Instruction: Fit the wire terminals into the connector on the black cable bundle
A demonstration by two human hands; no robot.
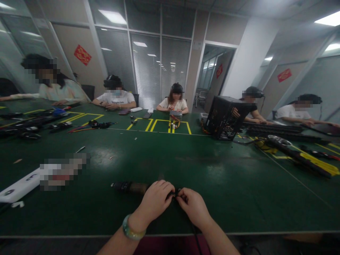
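Note:
A dark, tube-shaped electric screwdriver (132, 187) lies on the green table, its narrow metal tip pointing left. My left hand (156, 198) is closed over its rear end, hiding that part, and a jade-coloured bangle circles the wrist. Just to the right, my right hand (195, 205) pinches the small black end of a cord at the back of the screwdriver. The fingertips of both hands nearly meet there, around a small dark piece with a brassy glint. From the right hand a black cord (196, 235) runs down over the table's near edge.
A white power strip (23, 184) lies at the left, beside a blurred-out patch. Black cable bundles (26, 124) cover the far left. A black computer case (224, 117) stands right of centre. A long black and yellow part (305, 156) lies farther right. Several people sit across the table.

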